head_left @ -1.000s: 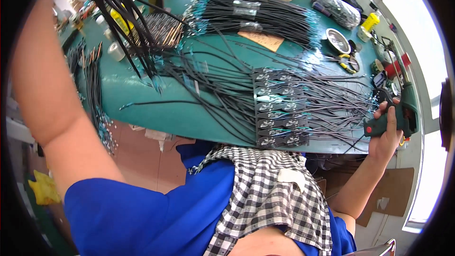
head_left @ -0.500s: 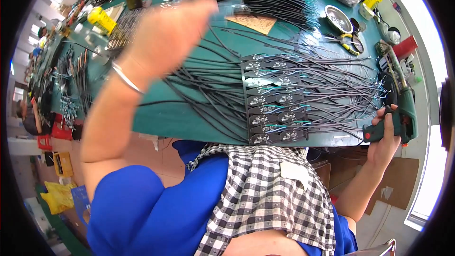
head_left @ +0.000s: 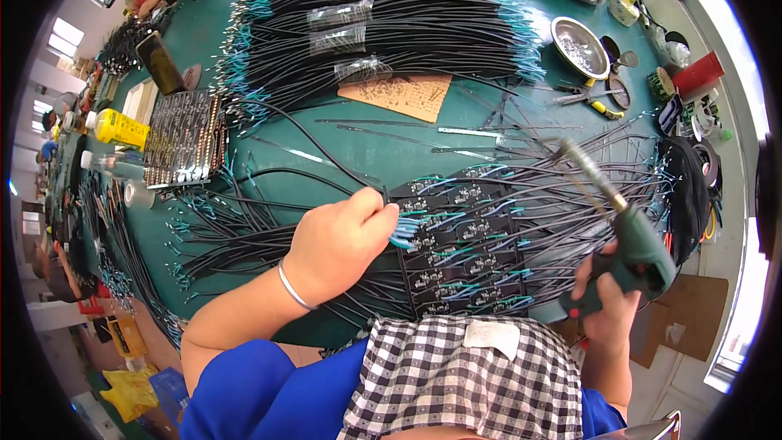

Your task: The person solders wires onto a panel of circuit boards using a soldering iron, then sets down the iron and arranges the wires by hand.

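My left hand (head_left: 338, 244) is closed in a pinch at the left edge of a panel of black circuit boards (head_left: 464, 244). A black cable (head_left: 326, 147) runs from the upper left down into its fingers. Light blue wire ends (head_left: 403, 232) show beside the fingertips; which cable they belong to is partly hidden. Many black cables leave the panel on both sides, with blue and green wires lying across the boards. My right hand (head_left: 607, 305) grips the handle of a green pistol-shaped soldering gun (head_left: 643, 253). Its metal tip, blurred, points up and left above the right-hand cables.
A large bundle of black cables (head_left: 391, 37) lies at the back beside a brown card (head_left: 399, 96). Another board panel (head_left: 187, 138) and a yellow bottle (head_left: 120, 128) stand left. Far right are a metal dish (head_left: 580, 47), yellow-handled pliers (head_left: 604, 107) and a red roll (head_left: 698, 75).
My left hand has come down from above the table to the panel's left edge, now with a cable in it. My right hand has lifted the soldering gun leftward, toward the boards. The view has shifted.
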The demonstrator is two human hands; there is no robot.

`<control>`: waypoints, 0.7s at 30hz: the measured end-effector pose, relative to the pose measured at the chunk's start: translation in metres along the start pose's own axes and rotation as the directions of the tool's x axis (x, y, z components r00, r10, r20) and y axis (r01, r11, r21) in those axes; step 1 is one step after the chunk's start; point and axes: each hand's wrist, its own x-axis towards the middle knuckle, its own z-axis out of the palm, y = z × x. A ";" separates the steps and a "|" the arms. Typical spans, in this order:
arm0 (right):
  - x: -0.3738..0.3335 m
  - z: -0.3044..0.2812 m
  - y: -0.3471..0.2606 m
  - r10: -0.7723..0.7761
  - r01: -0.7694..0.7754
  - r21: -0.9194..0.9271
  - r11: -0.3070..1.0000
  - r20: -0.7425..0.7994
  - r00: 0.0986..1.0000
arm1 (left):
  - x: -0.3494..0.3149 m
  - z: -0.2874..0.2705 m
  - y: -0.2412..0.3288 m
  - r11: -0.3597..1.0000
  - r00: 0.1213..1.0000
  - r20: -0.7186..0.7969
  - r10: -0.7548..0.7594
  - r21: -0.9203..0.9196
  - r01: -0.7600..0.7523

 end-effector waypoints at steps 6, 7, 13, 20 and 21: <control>0.015 0.002 0.018 0.195 -0.212 0.051 0.976 0.228 0.954 | 0.017 0.009 -0.026 0.935 0.968 -0.061 0.244 0.281 -0.218; 0.019 0.004 0.017 0.206 -0.221 0.047 0.974 0.224 0.953 | 0.021 0.010 -0.029 0.938 0.969 -0.057 0.239 0.271 -0.216; 0.034 0.024 0.017 0.210 -0.129 -0.295 0.947 0.262 0.942 | 0.030 0.024 -0.040 0.954 0.979 -0.006 0.203 0.227 -0.196; 0.035 0.022 0.030 0.328 -0.273 -0.243 0.931 0.228 0.917 | 0.034 0.033 -0.044 0.974 0.978 -0.049 0.204 0.110 -0.198; 0.038 0.021 0.030 0.331 -0.276 -0.243 0.930 0.226 0.916 | 0.034 0.033 -0.044 0.973 0.978 -0.030 0.206 0.113 -0.201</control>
